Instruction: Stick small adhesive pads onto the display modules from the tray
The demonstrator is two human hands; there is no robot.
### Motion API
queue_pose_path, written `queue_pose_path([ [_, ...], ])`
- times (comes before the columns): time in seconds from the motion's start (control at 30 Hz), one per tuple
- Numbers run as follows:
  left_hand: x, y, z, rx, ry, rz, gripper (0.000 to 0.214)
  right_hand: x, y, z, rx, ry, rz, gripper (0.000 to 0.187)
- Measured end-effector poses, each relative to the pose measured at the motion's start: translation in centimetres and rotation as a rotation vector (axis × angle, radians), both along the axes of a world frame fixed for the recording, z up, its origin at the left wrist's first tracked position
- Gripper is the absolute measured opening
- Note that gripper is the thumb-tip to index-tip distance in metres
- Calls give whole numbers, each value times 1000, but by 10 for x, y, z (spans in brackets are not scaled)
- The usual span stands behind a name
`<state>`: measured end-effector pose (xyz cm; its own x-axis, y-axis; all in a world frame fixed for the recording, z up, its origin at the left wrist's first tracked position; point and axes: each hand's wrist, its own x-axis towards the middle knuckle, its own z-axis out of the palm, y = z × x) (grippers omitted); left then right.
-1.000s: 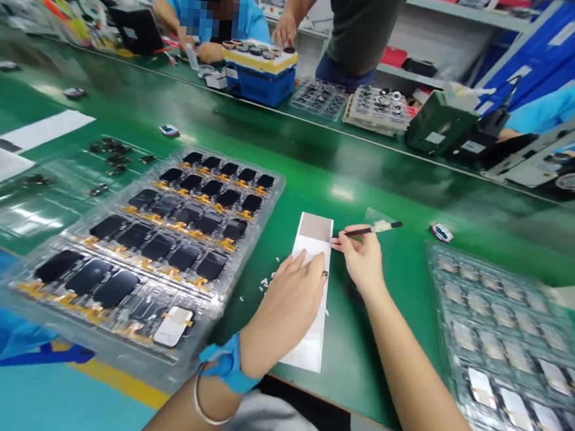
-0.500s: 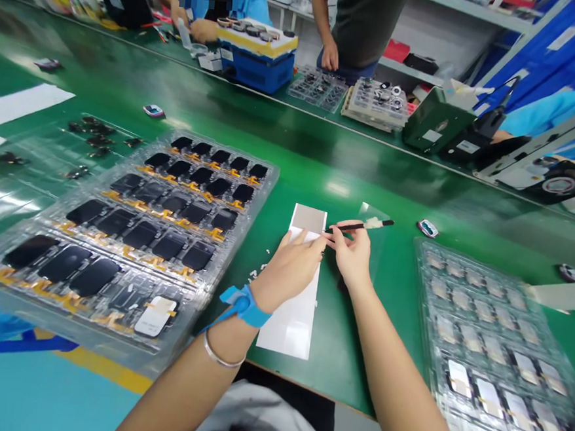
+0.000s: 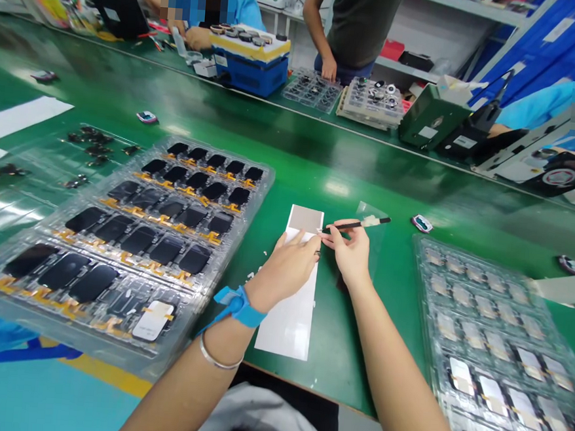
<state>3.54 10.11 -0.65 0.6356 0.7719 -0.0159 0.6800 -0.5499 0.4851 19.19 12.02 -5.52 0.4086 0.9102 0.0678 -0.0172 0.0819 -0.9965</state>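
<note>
A long white strip of sheet (image 3: 287, 320) with a grey-brown patch (image 3: 305, 219) at its far end lies on the green table before me. My left hand (image 3: 291, 262) rests on this strip just below the patch, fingers stretched out and fingertips close to its right edge. In my right hand (image 3: 349, 249) are slim black tweezers (image 3: 350, 226), pinched like a pen, with pale tape wrapped round the rear part. Their tip meets the strip's right edge beside my left fingertips; what it touches there is too small to make out. A blue band and a metal bracelet circle my left wrist.
To the left stands a clear tray (image 3: 264, 187) of black screens with orange flex cables. Another clear tray (image 3: 418, 277) at right holds silvery-backed pieces. A transparent film (image 3: 375, 231) lies behind my right hand. Co-workers are across the bench, near a blue box (image 3: 258, 75).
The view has shifted slightly. Both hands stay at the far part of the strip, and the tweezers keep their place at its right edge.
</note>
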Motion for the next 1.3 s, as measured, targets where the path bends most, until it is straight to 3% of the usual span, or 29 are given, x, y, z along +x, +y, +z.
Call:
queue_pose_path([
  [0.77, 2, 1, -6, -27, -116, 24, 33, -3, -2, 4, -5, 67, 13, 39],
  [0.9, 1, 1, 1, -47, -229, 63, 20, 3, -5, 24, 22, 113, -6, 36],
  [1.03, -5, -6, 16, -60, -415, 176, 12, 4, -26, 67, 116, 129, -51, 24],
  [1.1, -10, -16, 23, -169, -633, 242, 13, -7, -48, 86, 166, 128, -59, 16],
  [1.17, -15, -28, 27, -393, -919, 276, 13, -25, -73, 93, 233, 112, -104, 10],
  [1.23, -20, -41, 27, -630, -1149, 278, 14, -46, -94, 88, 304, 75, -152, 8],
  [1.3, -22, -53, 23, -764, -1255, 275, 17, -66, -109, 78, 311, 46, -231, 9],
])
